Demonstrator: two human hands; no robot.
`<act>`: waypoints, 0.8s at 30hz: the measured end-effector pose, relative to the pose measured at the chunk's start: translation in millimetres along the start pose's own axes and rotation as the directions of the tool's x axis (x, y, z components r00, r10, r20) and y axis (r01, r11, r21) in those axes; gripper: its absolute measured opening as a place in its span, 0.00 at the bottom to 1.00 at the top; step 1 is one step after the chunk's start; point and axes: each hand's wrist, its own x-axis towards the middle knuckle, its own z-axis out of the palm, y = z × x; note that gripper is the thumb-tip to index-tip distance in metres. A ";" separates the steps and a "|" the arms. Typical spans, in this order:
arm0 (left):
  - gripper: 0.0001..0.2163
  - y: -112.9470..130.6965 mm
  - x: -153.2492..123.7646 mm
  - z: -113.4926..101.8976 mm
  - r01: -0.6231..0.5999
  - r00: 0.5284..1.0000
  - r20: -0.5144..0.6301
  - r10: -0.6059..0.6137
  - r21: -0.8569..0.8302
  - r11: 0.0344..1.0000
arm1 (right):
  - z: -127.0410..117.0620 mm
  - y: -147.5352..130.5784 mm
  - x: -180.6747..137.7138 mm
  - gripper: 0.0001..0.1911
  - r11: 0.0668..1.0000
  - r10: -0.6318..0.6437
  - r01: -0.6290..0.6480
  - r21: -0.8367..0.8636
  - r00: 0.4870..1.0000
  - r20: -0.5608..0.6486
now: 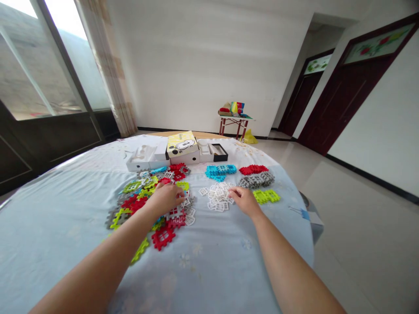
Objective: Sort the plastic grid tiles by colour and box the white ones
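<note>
My left hand (166,199) reaches over a mixed heap of interlocking plastic building pieces in red, green, grey and blue. Its fingers are bent down into the heap, and what they hold is hidden; a white window-frame piece (187,201) shows beside the fingertips. A red building piece (163,238) lies at the heap's near edge. To the right is a loose pile of small white window-frame pieces (218,197). At that pile's right edge my right hand (244,200) has thumb and fingers pinched together on a white piece.
Sorted stacks of blue pieces (221,171), red pieces (253,169), grey pieces (257,179) and green pieces (266,196) lie behind and right of the white pile. A yellow cartoon box (181,145) and open white box trays (148,164) stand at the back of the cloth-covered round table (209,270).
</note>
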 end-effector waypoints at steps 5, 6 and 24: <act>0.14 6.3 -0.9 8.7 0.005 0.996 0.087 -0.014 0.111 0.994 | 1.2 1.6 -0.9 0.13 1.000 0.003 -0.003 -0.001 1.000 0.014; 0.14 6.4 -0.6 9.4 0.014 0.995 0.097 -0.027 0.124 0.992 | 1.1 2.1 -1.0 0.13 1.000 0.004 -0.004 0.000 1.000 0.015; 0.12 -19.8 -17.2 -32.5 0.163 0.986 0.009 -0.166 -0.232 0.959 | 3.2 5.0 -0.8 0.14 1.000 0.017 -0.017 0.002 1.000 0.020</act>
